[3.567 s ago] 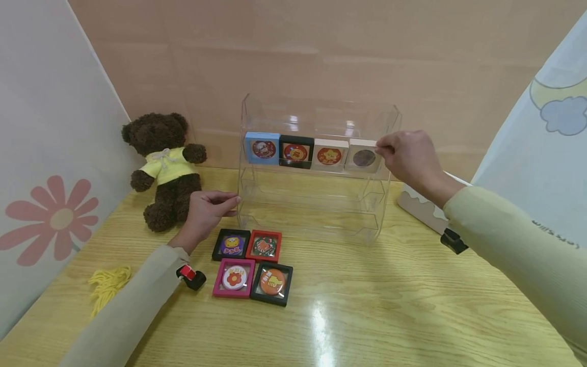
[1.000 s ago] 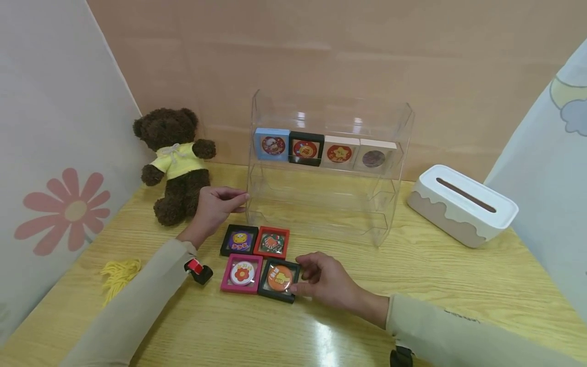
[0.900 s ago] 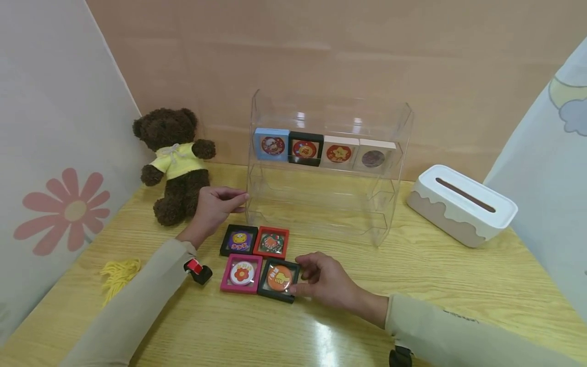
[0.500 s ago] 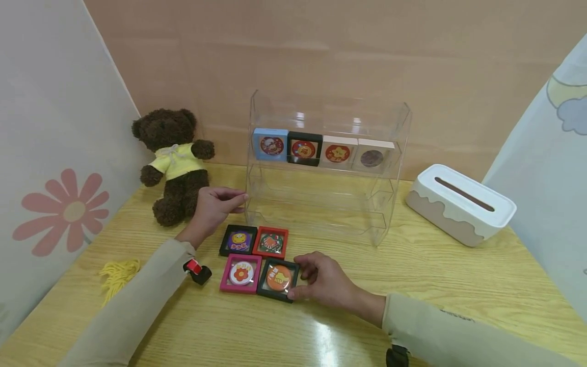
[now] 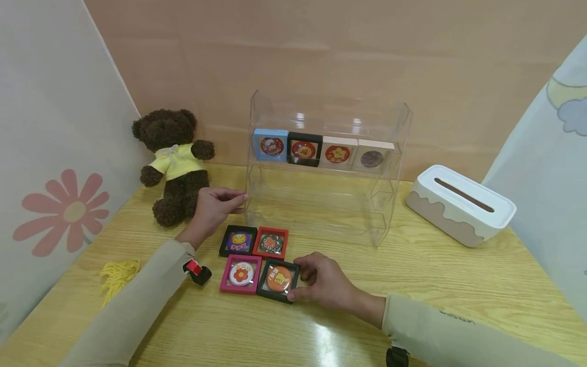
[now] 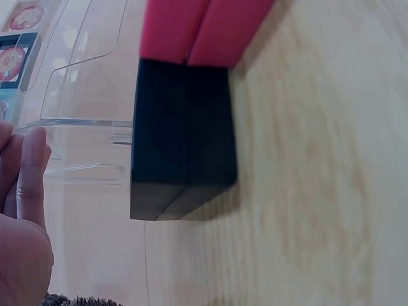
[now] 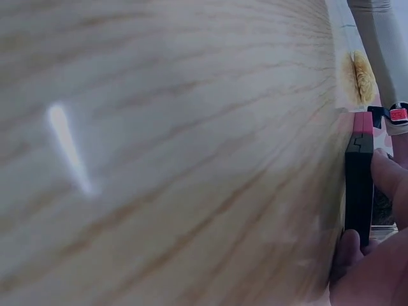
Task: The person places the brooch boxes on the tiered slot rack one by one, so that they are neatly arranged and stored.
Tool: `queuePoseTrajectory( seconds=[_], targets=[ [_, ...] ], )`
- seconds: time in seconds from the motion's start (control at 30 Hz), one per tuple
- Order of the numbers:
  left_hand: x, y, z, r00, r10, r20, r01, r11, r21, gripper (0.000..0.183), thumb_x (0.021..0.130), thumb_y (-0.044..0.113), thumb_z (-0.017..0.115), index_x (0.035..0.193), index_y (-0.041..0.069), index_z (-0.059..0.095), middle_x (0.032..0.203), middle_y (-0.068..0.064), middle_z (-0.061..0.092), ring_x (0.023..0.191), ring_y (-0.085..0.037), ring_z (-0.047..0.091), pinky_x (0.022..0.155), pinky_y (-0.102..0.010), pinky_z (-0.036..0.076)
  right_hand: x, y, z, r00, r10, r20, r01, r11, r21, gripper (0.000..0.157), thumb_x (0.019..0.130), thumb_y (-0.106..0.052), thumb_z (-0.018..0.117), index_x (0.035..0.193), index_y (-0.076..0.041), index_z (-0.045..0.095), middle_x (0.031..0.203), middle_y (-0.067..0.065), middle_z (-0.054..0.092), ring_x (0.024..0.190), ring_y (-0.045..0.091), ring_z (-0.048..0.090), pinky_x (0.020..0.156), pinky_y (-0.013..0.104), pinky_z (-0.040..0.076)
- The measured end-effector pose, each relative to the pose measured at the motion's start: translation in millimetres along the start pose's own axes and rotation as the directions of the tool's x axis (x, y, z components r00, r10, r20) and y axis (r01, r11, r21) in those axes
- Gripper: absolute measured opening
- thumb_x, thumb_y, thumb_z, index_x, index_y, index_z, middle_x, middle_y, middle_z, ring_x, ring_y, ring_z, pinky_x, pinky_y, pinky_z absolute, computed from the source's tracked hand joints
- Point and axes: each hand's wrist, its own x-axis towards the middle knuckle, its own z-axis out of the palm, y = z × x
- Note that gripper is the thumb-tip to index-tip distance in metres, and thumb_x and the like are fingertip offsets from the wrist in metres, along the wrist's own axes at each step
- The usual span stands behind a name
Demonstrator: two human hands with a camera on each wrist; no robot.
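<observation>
My left hand [image 5: 215, 209] pinches the left side edge of a clear acrylic display rack [image 5: 321, 195]. In the left wrist view its fingers [image 6: 30, 178] lie along the rack's edge. My right hand [image 5: 327, 283] grips the right side of a black square display frame [image 5: 290, 273] with an orange badge inside, thumb at the front corner and fingers at the back corner. That frame lies flat on the table, beside a magenta frame [image 5: 224, 280]. Behind them are a red frame [image 5: 285, 244] and another black frame [image 5: 224, 241] with a purple badge.
On the rack's upper tier stand a blue frame [image 5: 270, 132], a black frame [image 5: 304, 136] and two cream frames. A teddy bear [image 5: 176, 165] sits at the left, near yellow yarn [image 5: 119, 278]. At the right stands a white tissue box [image 5: 458, 204].
My right hand has come down from the last cream frame on the rack to the black frame on the table. Over the last second it barely moves. My left hand keeps its place.
</observation>
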Motion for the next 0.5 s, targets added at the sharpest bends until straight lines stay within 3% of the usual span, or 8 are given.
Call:
queuePoseTrajectory(
  seconds=[0.5],
  targets=[
    [-1.1, 0.9, -0.1, 1.0, 0.013, 0.006, -0.013, 1.0, -0.008, 0.03, 0.084, 0.01, 0.074, 0.101, -0.014, 0.067, 0.088, -0.01, 0.07, 0.072, -0.022, 0.069, 0.069, -0.038, 0.059, -2.5, -4.1, -6.6, 0.996, -0.069, 0.047, 0.075, 0.987, -0.144, 0.061, 0.066, -0.024, 0.089, 0.112, 0.007, 0.062, 0.093, 0.001, 0.059, 0.082, 0.017, 0.058, 0.067, 0.026, 0.054]
  ],
)
